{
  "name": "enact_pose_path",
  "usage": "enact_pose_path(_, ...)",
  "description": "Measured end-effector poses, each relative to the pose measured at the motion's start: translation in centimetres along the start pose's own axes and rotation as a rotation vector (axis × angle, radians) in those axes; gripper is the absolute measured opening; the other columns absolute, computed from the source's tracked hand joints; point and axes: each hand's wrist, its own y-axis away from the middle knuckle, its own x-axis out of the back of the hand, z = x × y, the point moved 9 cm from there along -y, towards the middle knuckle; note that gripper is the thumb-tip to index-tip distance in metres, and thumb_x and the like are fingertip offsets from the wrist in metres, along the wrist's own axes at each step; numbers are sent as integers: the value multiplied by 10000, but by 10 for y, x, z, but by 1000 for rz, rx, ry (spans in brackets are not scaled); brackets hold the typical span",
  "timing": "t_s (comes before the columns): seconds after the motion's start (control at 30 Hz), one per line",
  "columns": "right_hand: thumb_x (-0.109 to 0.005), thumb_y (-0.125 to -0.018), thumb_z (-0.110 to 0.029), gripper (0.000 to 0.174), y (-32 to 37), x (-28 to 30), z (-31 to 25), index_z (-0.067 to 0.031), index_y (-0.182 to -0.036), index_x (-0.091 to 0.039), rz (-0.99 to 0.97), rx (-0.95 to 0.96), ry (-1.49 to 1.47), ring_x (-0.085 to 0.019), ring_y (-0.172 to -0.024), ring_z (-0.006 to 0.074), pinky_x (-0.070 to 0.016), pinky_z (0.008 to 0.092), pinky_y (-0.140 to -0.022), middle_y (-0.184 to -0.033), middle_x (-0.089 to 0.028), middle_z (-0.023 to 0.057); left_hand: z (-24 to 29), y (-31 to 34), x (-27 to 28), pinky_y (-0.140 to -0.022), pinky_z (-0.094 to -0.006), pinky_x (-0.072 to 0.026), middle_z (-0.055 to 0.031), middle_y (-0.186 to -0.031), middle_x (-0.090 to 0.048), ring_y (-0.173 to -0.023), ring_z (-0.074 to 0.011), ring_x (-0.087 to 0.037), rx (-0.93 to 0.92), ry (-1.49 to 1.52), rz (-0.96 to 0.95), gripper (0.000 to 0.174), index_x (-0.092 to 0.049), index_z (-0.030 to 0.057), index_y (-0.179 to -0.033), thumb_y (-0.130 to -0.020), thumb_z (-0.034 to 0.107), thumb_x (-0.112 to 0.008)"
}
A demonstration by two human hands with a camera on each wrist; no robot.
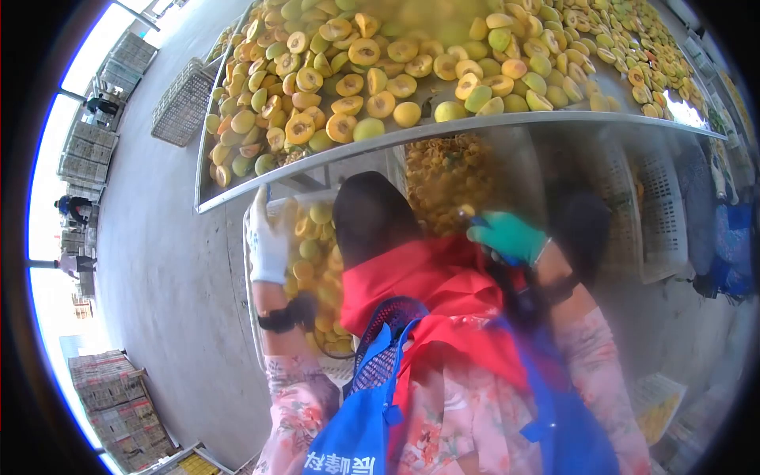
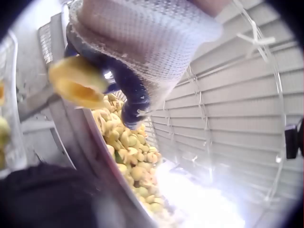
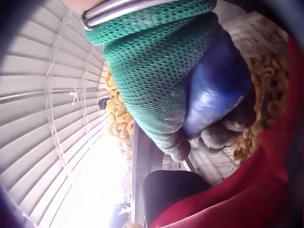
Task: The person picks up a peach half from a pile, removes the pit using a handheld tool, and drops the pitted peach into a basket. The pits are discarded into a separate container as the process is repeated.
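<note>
My left hand [image 1: 267, 241], in a white knit glove with dark blue coating, is beside the table's near edge. Its fingers pinch a yellow peach half [image 2: 78, 83], hollow side showing and blurred by motion. My right hand [image 1: 511, 237], in a green glove with blue coating, is in front of the red cloth [image 1: 427, 277] on my chest. Its fingers [image 3: 221, 135] are curled in the right wrist view. A small yellow-tipped object [image 1: 465, 212] juts from them in the head view; I cannot tell what it is. Below my left forearm, a crate holds whole yellow-green peaches [image 1: 305, 269].
A metal-rimmed table [image 1: 451, 128] heaped with peach halves [image 1: 380, 103] spans the front. Brown-yellow scraps [image 1: 447, 170] fill a container beneath it. White crates [image 1: 661, 206] stand at right. A basket [image 1: 182, 103] is on the floor at left, with stacked crates [image 1: 119, 396] and distant people beyond.
</note>
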Motion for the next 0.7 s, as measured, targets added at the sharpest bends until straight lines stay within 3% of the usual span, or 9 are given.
enact_pose_path(0.03, -630, -900, -380, 485, 0, -2, 3, 35, -1151, -630, -17, -71, -119, -659, -1033, 434, -513, 457, -897, -1092, -672, 308, 8, -12, 2, -1017, -407, -460, -210, -1272, -634, -1181, -335, -600, -8, 1, 10, 610, -527, -6, -1397, -939, 366, -682)
enact_pose_path(0.13, -612, -923, -366, 462, -53, -7, 41, 30, -1161, -625, 176, 253, 423, -670, -1011, 425, -525, 461, -872, -1083, -678, 303, 45, -58, -29, -1039, -434, -446, -230, -1303, -621, -1225, -371, -577, -137, -61, -28, 646, -524, 26, -1408, -902, 378, -718)
enact_pose_path(0.23, -579, -946, -366, 468, -32, 15, 22, 29, -1194, -613, 328, 197, 126, -664, -1035, 425, -523, 476, -897, -1106, -675, 296, 80, -98, -81, -1047, -440, -441, -224, -1316, -620, -1220, -372, -582, -202, -259, -151, 701, -482, 60, -1448, -881, 395, -723)
enact_pose_path(0.33, -564, -957, -392, 494, -65, -12, 69, 32, -1206, -601, 152, 191, 578, -654, -1039, 438, -518, 496, -902, -1091, -675, 298, 92, -127, -120, -1051, -453, -436, -226, -1315, -617, -1217, -383, -576, -184, -469, -295, 742, -433, 84, -1484, -870, 387, -719)
enact_pose_path(0.43, -556, -961, -411, 500, -52, 6, 62, 30, -1194, -600, 336, 182, 360, -656, -1023, 442, -519, 505, -885, -1060, -681, 293, 80, -133, -127, -1039, -454, -445, -226, -1271, -619, -1202, -391, -572, -222, -368, -249, 681, -480, 98, -1444, -851, 327, -725)
enact_pose_path(0.5, -559, -960, -420, 504, -39, 18, 57, 24, -1195, -596, 403, 74, 327, -656, -1013, 448, -519, 508, -878, -1040, -683, 296, 77, -129, -120, -986, -437, -476, -213, -1225, -620, -1149, -372, -592, -268, -273, -163, 613, -534, 93, -1393, -837, 261, -730)
enact_pose_path(0.6, -565, -956, -424, 504, -23, 46, 60, 18, -1196, -594, 553, 4, 287, -653, -1008, 455, -518, 507, -878, -1029, -684, 295, 74, -108, -88, -842, -385, -556, -177, -1143, -624, -1011, -306, -655, -151, 272, -76, 516, -609, 69, -1310, -815, 133, -741)
enact_pose_path(0.7, -579, -948, -422, 484, -12, 66, 72, 11, -1163, -600, 630, -82, 335, -659, -976, 460, -521, 511, -860, -1011, -686, 289, 87, -56, -95, -712, -334, -588, -106, -1078, -632, -893, -210, -676, 270, 1136, -313, 389, -599, 51, -1237, -863, 65, -704)
